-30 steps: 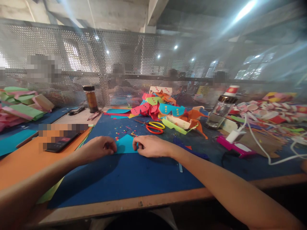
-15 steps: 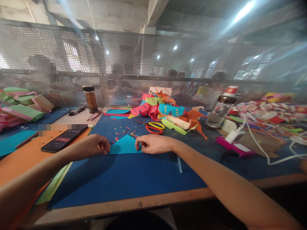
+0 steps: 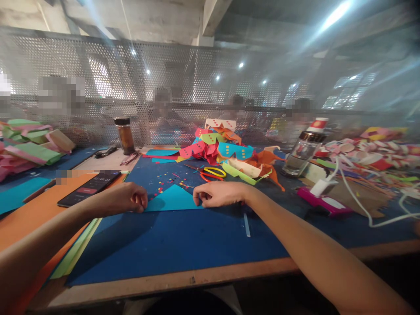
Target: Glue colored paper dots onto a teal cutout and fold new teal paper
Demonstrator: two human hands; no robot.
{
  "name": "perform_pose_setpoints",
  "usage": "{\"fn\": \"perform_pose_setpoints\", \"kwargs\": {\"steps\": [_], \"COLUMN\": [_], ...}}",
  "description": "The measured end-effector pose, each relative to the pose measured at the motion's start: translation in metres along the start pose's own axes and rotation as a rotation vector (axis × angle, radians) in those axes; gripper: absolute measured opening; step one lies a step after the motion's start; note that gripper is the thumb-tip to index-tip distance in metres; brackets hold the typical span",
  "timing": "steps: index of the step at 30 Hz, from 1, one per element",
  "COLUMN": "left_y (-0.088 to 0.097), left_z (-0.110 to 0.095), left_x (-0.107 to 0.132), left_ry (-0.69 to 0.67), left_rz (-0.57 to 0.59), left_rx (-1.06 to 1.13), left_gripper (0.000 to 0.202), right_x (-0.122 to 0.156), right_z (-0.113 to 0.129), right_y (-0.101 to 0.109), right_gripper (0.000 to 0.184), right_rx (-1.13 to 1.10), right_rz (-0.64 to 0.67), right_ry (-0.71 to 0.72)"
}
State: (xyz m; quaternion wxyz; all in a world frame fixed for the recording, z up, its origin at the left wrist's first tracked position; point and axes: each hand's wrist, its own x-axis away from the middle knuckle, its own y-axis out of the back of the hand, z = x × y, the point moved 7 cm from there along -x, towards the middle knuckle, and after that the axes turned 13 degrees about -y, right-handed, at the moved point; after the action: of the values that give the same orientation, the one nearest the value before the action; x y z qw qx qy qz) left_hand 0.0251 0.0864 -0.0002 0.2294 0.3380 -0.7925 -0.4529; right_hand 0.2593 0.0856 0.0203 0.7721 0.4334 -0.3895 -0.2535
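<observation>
A teal folded paper triangle lies flat on the dark blue mat in front of me. My left hand is curled at its left corner, fingertips pressed on the edge. At the right corner, my right hand is closed with its fingertips pinching down on the paper. Both hands rest on the mat, one at each end of the fold.
A phone lies on orange paper at left. Yellow-and-orange scissors and a pile of coloured paper shapes sit behind the triangle. A glass bottle, a brown jar, a pink device with white cable stand around.
Both hands have slid apart along the teal paper, the left going left and the right going right, so more of the triangle shows between them.
</observation>
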Motion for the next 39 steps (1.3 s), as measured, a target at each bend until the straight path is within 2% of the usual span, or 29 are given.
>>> {"fn": "perform_pose_setpoints", "kwargs": {"steps": [13,22,39], "left_y": [-0.001,-0.002,-0.001], "left_z": [0.002,0.007,0.008], "left_x": [0.000,0.000,0.001], "left_ry": [-0.010,-0.022,-0.034], "left_rz": [0.011,0.014,0.026], "left_rx": [0.037,0.038,0.053], "left_gripper": [0.013,0.012,0.010], "right_x": [-0.001,-0.001,0.001], "right_z": [-0.016,-0.016,-0.017], "right_y": [0.000,-0.001,-0.001], "right_gripper": [0.026,0.027,0.031], "right_rx": [-0.037,-0.082,-0.083], "right_rz": [0.072,0.118,0.098], "right_ry": [0.007,0.033,0.011]}}
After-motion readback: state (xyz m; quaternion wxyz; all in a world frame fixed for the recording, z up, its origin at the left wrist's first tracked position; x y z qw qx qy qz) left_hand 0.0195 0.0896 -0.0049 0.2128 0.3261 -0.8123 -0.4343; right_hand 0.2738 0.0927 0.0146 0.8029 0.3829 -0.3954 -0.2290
